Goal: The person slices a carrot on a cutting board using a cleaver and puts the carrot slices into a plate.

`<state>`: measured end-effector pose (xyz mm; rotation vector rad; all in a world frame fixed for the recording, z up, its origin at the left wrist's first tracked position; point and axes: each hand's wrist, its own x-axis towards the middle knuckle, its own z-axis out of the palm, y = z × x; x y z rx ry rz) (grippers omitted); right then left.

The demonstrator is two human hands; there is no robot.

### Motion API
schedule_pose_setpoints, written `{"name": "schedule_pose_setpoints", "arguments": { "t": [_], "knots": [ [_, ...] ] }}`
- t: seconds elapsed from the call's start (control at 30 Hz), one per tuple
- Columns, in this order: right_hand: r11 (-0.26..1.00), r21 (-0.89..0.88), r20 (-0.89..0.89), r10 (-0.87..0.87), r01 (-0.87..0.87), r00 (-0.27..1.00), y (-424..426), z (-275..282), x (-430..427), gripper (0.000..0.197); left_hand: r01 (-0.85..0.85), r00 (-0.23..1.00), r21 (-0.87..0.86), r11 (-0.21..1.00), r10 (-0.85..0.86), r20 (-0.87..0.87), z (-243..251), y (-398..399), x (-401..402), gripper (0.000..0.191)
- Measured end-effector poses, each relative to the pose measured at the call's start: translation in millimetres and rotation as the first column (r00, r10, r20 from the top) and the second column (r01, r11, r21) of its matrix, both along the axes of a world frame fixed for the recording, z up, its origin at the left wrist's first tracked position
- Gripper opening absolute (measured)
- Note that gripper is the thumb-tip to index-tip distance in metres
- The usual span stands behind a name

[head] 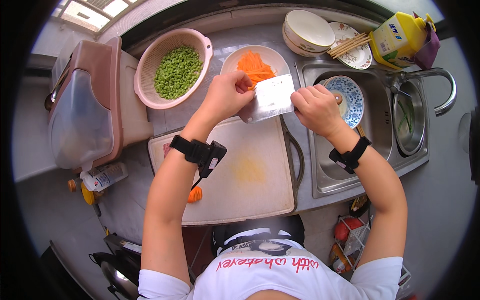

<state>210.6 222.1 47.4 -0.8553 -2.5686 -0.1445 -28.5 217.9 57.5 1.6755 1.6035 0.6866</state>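
My right hand (317,108) grips the handle of a broad-bladed kitchen cleaver (272,97), its blade tilted over the near rim of a white bowl (228,67). Shredded carrot (255,67) is heaped in that bowl. My left hand (228,93) is at the blade's left end, thumb and fingers bent together beside the carrot; whether they pinch any shreds is hidden. Below both hands lies a white cutting board (240,150) with a yellowish stain. A carrot piece (195,195) rests on its lower left, and a reddish piece (167,149) shows partly behind my left forearm.
Chopped green beans (178,73) fill part of a pink colander (140,82) at the left. A steel sink (375,150) at the right holds a blue-patterned bowl (354,101). Stacked bowls (309,30), chopsticks (350,45) and a yellow pump bottle (397,39) stand behind it.
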Motion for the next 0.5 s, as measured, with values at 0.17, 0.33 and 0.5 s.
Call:
{"name": "schedule_pose_setpoints", "arguments": {
  "t": [0.17, 0.33, 0.5],
  "knots": [
    [0.999, -0.029, 0.023, 0.030, -0.029, 0.999, 3, -6, -2, 0.014, -0.155, 0.971, 0.104, 0.983, 0.170, -0.166, -26, 12, -6, 0.015],
    [0.991, -0.133, -0.053, -0.005, -0.002, 0.999, -5, 6, 13, 0.019, -0.194, 0.978, -0.012, 0.981, 0.194, 0.075, -26, 15, -26, 0.012],
    [0.760, -0.641, -0.254, -0.339, 0.105, 0.906, -27, 17, 15, 0.010, -0.241, 0.960, -0.006, 0.971, 0.239, 0.146, -12, 0, -36, 0.011]
  ]
}}
